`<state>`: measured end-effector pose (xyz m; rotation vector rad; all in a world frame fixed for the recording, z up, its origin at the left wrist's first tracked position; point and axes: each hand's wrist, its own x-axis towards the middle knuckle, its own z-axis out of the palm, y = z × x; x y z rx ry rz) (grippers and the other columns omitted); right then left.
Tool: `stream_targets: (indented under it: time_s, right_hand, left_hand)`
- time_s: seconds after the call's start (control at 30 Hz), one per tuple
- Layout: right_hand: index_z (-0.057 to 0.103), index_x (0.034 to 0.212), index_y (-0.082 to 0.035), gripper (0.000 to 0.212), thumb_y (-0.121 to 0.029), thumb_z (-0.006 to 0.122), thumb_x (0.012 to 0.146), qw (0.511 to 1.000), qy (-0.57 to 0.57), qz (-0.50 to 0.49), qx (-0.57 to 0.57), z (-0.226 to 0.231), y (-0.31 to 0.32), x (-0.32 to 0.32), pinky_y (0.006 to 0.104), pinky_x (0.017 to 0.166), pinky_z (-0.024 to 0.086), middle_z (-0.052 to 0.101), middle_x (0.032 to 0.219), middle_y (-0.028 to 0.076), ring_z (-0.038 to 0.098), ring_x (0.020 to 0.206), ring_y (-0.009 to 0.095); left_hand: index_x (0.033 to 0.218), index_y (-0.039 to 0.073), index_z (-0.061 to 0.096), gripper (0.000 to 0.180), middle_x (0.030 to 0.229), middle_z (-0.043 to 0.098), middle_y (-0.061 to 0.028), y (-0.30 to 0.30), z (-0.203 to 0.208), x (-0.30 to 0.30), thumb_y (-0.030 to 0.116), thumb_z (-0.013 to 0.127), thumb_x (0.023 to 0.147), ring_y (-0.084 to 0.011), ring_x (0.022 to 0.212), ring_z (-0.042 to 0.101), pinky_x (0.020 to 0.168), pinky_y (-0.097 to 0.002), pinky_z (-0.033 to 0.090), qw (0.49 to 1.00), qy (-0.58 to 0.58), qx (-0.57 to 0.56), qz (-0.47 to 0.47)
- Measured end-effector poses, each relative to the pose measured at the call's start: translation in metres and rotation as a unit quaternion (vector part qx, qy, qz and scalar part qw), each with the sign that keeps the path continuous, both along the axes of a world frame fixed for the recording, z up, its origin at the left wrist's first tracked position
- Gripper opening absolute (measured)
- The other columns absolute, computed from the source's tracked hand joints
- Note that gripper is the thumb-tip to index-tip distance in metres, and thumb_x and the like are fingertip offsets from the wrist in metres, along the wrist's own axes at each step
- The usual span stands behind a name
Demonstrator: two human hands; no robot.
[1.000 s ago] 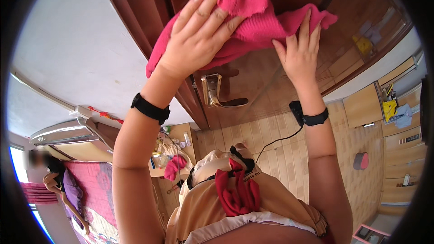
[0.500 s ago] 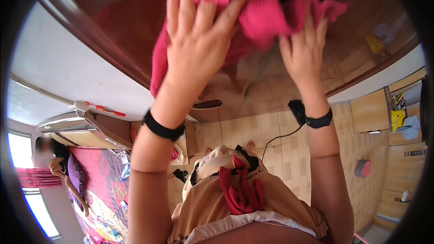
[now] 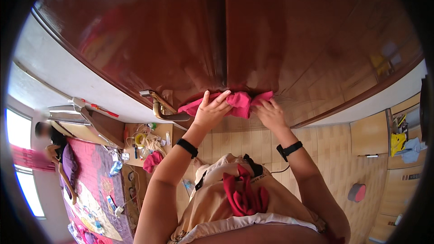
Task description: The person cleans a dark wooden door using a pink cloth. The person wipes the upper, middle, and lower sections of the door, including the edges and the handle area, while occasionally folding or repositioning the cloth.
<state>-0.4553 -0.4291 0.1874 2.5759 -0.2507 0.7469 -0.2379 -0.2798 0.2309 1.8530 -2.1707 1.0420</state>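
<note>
"While both arms reach up from the lower edge, where's the cloth?"

"Middle of the frame. Pink cloth (image 3: 239,103), bunched in a band against the glossy red-brown door (image 3: 271,27). Left end just beside the lever handle (image 3: 165,110); whether they touch, can't tell."

"Step in hand?"

"Rubbing the cloth over the door, by my judgement. Another stroke would call for even pressure from both sides, cloth kept under the fingers, its left end clear of the lever."

"Hands?"

"Left hand (image 3: 211,112) on the left part of the cloth, fingers a little apart, tips toward the upper right. Right hand (image 3: 271,116) at the right end, fingers closer together, tips toward the upper left. Both touch cloth; pinching a fold or only pressing, can't tell."

"Arms?"

"Forearms slant inward and converge on the cloth. Elbows bent, well apart, lower in the frame. Left wristband (image 3: 186,147) and right wristband (image 3: 289,150) both dark. Hands near each other, cloth between."
</note>
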Motion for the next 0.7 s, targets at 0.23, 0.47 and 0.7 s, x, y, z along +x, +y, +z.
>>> stream_targets:
  time_s: [0.23,0.47,0.7]
  right_hand:
    - [0.054,0.119,-0.015,0.048,-0.041,0.061,0.080,0.971,-0.224,-0.082,0.015,0.171,-0.016,0.008,0.0596,0.096,0.029,0.037,0.138,0.014,0.036,0.117,0.048]
    - [0.047,0.128,-0.009,0.067,-0.055,0.055,0.081,0.955,-0.291,-0.059,0.012,0.210,0.000,0.034,0.0675,0.098,0.016,0.028,0.142,0.021,0.014,0.130,0.051]
    - [0.044,0.129,-0.014,0.083,-0.073,0.050,0.071,0.943,-0.311,-0.068,-0.098,0.188,-0.019,0.050,0.0713,0.098,0.010,0.026,0.144,0.018,0.005,0.132,0.050]
  left_hand:
    - [0.105,0.034,0.064,0.033,0.124,0.047,-0.0066,-0.028,0.148,-0.030,0.021,0.056,0.076,-0.0377,0.129,0.031,0.103,-0.0658,0.008,0.949,0.085,-0.263,0.152]
    - [0.121,0.038,0.056,0.051,0.144,0.011,-0.0140,-0.007,0.201,-0.039,0.030,0.070,0.072,-0.0358,0.127,0.007,0.106,-0.0423,0.014,0.875,0.101,-0.374,0.292]
    - [0.118,0.022,0.061,0.055,0.097,0.054,-0.0034,0.000,0.186,-0.022,0.010,0.066,0.064,-0.0216,0.085,0.052,0.080,-0.0345,0.041,0.882,0.161,-0.412,0.162]
